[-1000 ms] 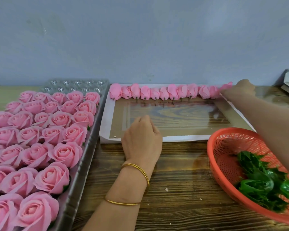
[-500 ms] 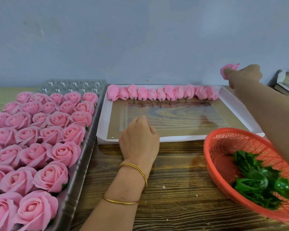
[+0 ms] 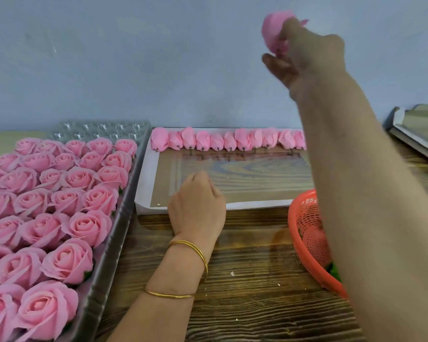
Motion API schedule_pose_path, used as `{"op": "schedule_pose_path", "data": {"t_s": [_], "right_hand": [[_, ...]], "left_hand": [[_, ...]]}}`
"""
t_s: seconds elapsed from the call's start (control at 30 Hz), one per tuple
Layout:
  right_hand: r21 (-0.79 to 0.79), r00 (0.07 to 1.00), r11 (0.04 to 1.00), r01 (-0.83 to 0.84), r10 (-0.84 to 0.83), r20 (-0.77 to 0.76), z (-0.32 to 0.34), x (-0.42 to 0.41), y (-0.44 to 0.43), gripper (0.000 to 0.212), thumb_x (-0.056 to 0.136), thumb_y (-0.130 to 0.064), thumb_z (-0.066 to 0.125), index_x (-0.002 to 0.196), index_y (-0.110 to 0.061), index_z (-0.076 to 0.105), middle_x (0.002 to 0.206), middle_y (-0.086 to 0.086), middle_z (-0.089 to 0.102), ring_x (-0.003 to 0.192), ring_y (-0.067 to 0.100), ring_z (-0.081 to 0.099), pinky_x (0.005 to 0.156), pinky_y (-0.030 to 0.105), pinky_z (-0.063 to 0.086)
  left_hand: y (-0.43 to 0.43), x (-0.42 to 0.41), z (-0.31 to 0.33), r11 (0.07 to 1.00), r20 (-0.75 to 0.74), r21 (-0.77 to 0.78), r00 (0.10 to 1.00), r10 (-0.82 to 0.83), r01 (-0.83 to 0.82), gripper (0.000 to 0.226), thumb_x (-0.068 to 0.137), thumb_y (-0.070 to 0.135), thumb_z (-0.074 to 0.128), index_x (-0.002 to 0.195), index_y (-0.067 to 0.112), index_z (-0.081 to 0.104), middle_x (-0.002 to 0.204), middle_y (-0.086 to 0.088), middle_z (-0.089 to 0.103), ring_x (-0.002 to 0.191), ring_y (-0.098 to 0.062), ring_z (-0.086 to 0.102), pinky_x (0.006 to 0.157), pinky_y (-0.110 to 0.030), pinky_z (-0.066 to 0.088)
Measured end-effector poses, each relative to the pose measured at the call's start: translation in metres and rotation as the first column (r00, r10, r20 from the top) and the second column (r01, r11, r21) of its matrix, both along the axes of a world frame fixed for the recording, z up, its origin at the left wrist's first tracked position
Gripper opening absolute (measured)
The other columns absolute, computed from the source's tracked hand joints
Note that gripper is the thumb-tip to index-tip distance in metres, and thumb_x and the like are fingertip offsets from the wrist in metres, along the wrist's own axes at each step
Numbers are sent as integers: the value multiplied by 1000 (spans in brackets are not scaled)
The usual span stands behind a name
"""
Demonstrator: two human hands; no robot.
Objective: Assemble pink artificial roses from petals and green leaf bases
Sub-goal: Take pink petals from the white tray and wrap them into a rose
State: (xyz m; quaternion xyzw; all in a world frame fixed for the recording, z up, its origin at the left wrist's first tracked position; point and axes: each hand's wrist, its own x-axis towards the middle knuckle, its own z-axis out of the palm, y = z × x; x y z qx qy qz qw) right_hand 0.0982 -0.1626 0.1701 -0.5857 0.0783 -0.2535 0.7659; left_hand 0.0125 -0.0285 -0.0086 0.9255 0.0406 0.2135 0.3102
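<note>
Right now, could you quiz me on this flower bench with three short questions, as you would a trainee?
1. Fill in: the green leaf bases lie in the ____ basket.
2. True or false: the right hand holds a pink bud up in the air.
3. The left hand rests on: A the basket, B the near edge of the white tray, C the finished roses?

Key: 1 red; 2 true; 3 B.
</note>
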Motion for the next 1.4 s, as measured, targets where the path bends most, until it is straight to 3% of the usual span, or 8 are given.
{"op": "schedule_pose_path", "data": {"t_s": [0.13,0.3,0.63,0.8,0.93,1.03,1.2,1.4], "right_hand": [[20,988,989,-149,150,-45,-22,-32,44,23,83,0,66,63,3,57,59,8,57,47,21,63,63,35,62],[-154,967,965,-213,186,-172,-92,-61,69,37,77,-8,66,41,-14,61,51,1,63,78,38,72,86,53,57],[-161,979,976,-147,120,-167,-151,-70,60,2,74,-3,68,73,-3,67,55,-5,54,83,41,68,86,57,54],[-104,973,974,-199,183,-142,-158,-69,55,13,77,1,69,90,-1,70,65,0,60,92,41,69,89,51,56],[-131,963,955,-265,256,-84,-160,-73,55,15,77,-4,70,76,-19,70,71,-5,67,80,21,70,82,37,60],[-160,948,935,-316,306,-84,-162,-73,56,34,81,-4,71,60,-29,64,64,-12,59,78,18,63,91,48,56],[-46,881,880,-472,471,-43,-162,-76,55,17,89,1,65,105,6,69,91,17,67,82,25,64,93,46,56],[199,750,741,-642,660,-37,-158,-82,54,27,94,5,53,118,17,56,97,19,62,75,14,66,81,24,57]], "left_hand": [[0,-1,-1,1000,21,-3,1000,13,-13,18,94,20,50,77,26,47,67,13,41,56,-1,36,50,-17,23],[-2,0,3,999,5,-23,999,48,-48,18,95,18,47,77,21,50,80,2,55,69,-17,49,62,-30,38],[6,2,4,981,110,-192,993,30,-9,11,92,7,52,96,9,62,90,-3,58,82,-18,52,70,-28,37],[8,4,7,940,151,-340,985,81,-25,21,96,19,46,104,9,63,91,4,55,82,-9,48,63,-14,31],[6,2,14,748,143,-652,989,-37,122,34,87,42,57,107,16,65,101,5,67,92,-6,62,71,-8,46],[10,5,20,493,116,-848,975,-189,196,39,68,48,65,92,19,72,93,-1,72,96,-16,67,89,-38,54],[19,11,24,232,195,-928,909,-368,293,25,68,25,74,92,18,68,88,-4,70,90,-22,69,77,-36,54],[25,10,23,116,225,-946,873,-433,302,37,67,15,77,100,-1,67,86,-8,70,90,-23,68,82,-36,56]]}}
